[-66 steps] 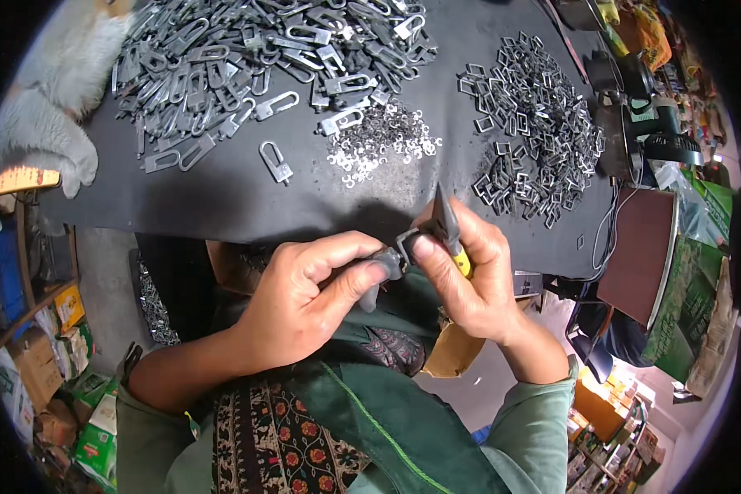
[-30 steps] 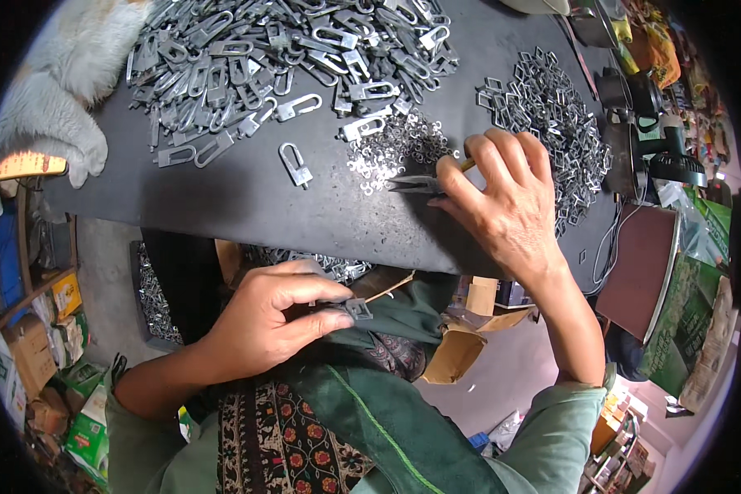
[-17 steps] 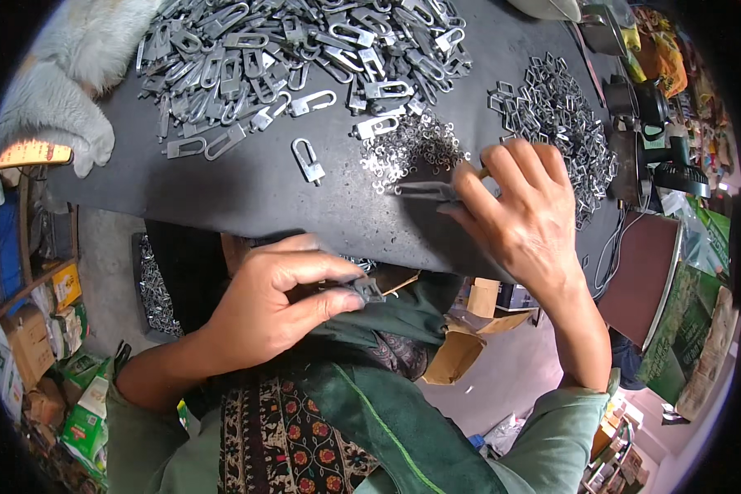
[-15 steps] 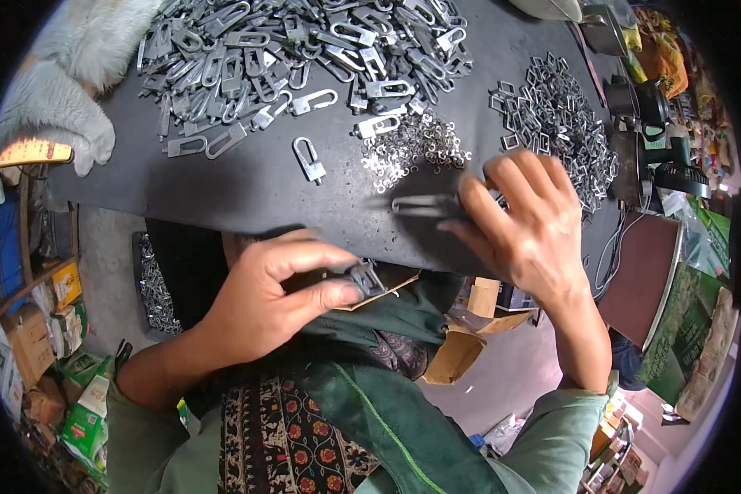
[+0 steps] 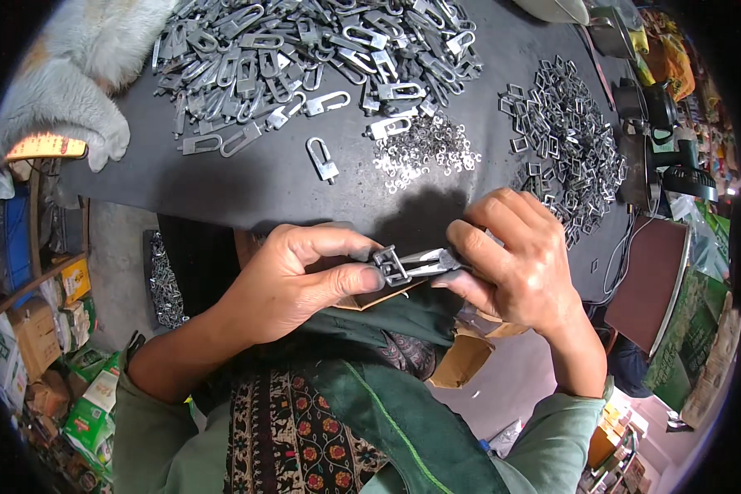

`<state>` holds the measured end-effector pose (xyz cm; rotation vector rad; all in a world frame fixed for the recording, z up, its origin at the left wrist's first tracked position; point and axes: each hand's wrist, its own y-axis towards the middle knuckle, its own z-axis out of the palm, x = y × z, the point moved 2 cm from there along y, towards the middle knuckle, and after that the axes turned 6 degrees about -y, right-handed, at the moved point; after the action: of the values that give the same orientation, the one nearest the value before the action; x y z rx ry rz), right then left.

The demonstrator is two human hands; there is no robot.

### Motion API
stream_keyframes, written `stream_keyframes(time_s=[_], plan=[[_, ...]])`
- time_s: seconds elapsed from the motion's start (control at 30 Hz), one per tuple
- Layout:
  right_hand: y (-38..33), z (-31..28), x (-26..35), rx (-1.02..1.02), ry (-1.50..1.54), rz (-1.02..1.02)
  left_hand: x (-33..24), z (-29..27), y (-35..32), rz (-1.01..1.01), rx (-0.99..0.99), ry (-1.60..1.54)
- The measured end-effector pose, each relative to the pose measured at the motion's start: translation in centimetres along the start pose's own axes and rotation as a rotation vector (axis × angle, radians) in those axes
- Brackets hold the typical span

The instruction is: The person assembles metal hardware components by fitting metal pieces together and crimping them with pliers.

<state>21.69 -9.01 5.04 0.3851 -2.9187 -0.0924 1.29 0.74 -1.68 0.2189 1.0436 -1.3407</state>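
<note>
My left hand [image 5: 296,280] pinches a small dark metal fitting [image 5: 389,266] with a squared frame at its end, just off the table's near edge. My right hand [image 5: 519,263] grips a pair of pliers [image 5: 432,263]; their narrow jaws reach into or against the fitting's frame. Whether a clip sits in the jaws cannot be made out. Beyond both hands lies a heap of small C-shaped clips [image 5: 428,152]. A single U-shaped metal piece [image 5: 322,160] rests left of the clips, and a large heap of similar pieces [image 5: 305,62] covers the far side.
Rectangular metal rings [image 5: 568,148] form a pile on the right of the dark table [image 5: 214,185]. A white furry animal [image 5: 74,82] lies at the far left corner. A black fan [image 5: 687,177] stands at right. Below are a tray of metal parts [image 5: 165,288] and a cardboard box [image 5: 463,360].
My right hand has brought the pliers from over the table near the clips toward me, up to the fitting. My left hand has shifted slightly right, still holding the fitting.
</note>
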Motion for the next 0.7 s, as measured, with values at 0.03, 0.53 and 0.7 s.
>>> stream_keyframes(time_s=[0.03,0.53,0.7], plan=[[0.1,0.0,0.0,0.015,0.006,0.003,0.1,-0.1,0.1,0.014,0.008,-0.005],[1.2,-1.1,1.1,-0.054,-0.168,-0.074,-1.5,0.0,-0.1,-0.009,0.106,0.135],[0.3,-0.9,1.4,-0.052,-0.151,-0.114,-2.3,0.2,-1.2,0.028,0.068,0.238]])
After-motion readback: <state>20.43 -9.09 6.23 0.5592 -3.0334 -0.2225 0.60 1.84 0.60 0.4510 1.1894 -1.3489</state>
